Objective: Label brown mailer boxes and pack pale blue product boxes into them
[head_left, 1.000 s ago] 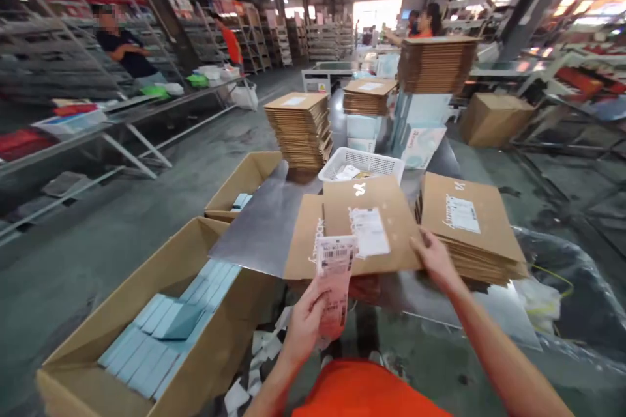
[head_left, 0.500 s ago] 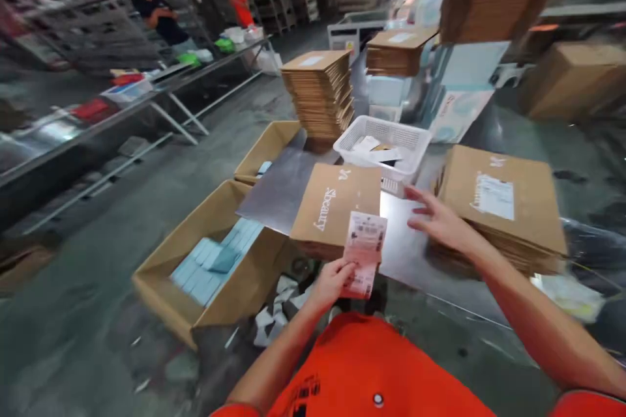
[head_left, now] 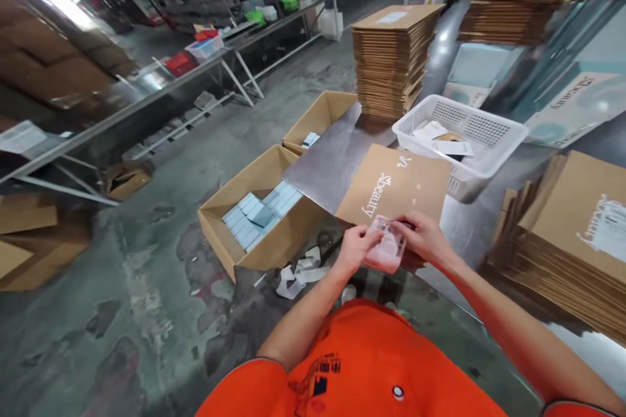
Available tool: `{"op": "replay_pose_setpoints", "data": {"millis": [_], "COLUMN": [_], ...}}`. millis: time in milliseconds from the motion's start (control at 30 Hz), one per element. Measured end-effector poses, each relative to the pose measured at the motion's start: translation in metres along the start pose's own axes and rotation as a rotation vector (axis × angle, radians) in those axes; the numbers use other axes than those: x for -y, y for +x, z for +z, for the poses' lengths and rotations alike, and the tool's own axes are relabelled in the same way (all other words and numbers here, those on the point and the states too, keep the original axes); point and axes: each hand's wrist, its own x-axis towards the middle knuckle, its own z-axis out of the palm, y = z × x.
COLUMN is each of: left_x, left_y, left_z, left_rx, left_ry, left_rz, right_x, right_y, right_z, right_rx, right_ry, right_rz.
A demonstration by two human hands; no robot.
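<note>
**Both hands gripping a printed label over a flat carton**

The left hand [head_left: 356, 245] is pinching the near-left edge of a pink-white shipping label [head_left: 386, 249], fingers curled onto it. The right hand [head_left: 424, 238] is gripping the same label from the right, thumb and fingertips closing over its upper edge. The label is sitting between the two hands, just above the near edge of a flat brown carton [head_left: 397, 184] printed with white lettering.

That carton is lying on a grey metal table [head_left: 328, 163], its near end overhanging the table edge toward the person in the orange shirt [head_left: 362, 365]. Just beyond the carton a white plastic basket [head_left: 482, 137] is holding a few paper slips. To the right, a stack of flattened cartons [head_left: 567, 247] is lying with a label on its top sheet. Further back, a tall stack of folded cartons [head_left: 391, 62] is standing at the far end of the table, and another stack [head_left: 518, 10] is sitting behind the basket.

Left of the table, on the concrete floor, an open cardboard box [head_left: 254, 218] is holding pale blue packets, with a second open box [head_left: 317, 120] behind it. White paper strips [head_left: 298, 273] are lying on the floor near the first box.
</note>
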Motion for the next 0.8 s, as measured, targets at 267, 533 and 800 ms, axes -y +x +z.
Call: {"op": "replay_pose_setpoints", "data": {"millis": [267,533,800], "left_x": [0.066,0.017,0.009], "left_y": [-0.035,0.004,0.007], "left_z": [-0.068,-0.100,-0.083], "left_rx": [0.123,-0.135,0.030], "left_ry": [0.003,-0.004,0.246], "left_rz": [-0.299,0.063,0.201], "right_x": [-0.044,-0.041,-0.053], "right_y": [0.091,0.091,-0.003], "right_z": [-0.015,0.034,0.022], "right_rx": [-0.161,-0.013,-0.086], "right_ry": [-0.623,-0.689,-0.626], "right_rz": [0.038,-0.095,-0.084]}}
